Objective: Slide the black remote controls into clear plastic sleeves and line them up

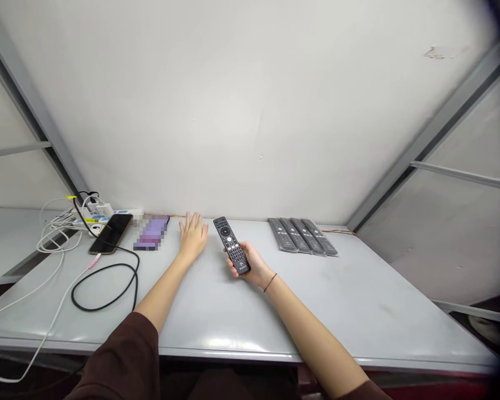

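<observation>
My right hand [252, 265] grips the lower end of a black remote control [230, 244], buttons facing up, just above the grey table [300, 311]. My left hand [193, 236] lies flat on the table with its fingers spread, palm down, a little left of the remote and holding nothing. A thin red band circles my right wrist.
Several dark remotes [302, 235] lie side by side at the back right near the wall. At the back left are a black phone [111, 233], a purple blurred item [151, 233], a power strip [96, 214] with white cables, and a black cable loop [104, 286].
</observation>
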A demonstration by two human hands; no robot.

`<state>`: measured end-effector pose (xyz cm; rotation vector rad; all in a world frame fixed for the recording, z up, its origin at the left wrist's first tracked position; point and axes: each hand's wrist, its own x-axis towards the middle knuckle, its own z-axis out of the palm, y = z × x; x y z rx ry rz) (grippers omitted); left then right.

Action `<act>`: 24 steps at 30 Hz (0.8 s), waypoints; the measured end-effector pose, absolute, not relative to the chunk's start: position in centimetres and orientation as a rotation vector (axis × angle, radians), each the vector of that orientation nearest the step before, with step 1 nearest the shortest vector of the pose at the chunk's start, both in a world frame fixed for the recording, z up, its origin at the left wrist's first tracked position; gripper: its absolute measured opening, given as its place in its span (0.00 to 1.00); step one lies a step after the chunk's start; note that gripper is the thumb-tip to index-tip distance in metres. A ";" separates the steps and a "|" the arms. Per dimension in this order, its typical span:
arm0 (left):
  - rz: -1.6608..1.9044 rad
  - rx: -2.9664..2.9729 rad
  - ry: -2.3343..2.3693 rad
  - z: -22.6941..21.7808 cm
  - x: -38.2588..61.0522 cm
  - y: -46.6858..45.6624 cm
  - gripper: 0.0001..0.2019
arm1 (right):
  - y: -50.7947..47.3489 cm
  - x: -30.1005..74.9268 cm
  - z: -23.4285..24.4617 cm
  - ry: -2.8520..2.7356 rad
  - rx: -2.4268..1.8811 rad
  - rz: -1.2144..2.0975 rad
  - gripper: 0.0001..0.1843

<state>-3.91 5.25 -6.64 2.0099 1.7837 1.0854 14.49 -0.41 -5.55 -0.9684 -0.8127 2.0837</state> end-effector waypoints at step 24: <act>1.190 0.898 0.800 -5.0 0.9 1.4 0.17 | -2.1 12.4 -5.9 -0.995 -0.973 1.674 0.17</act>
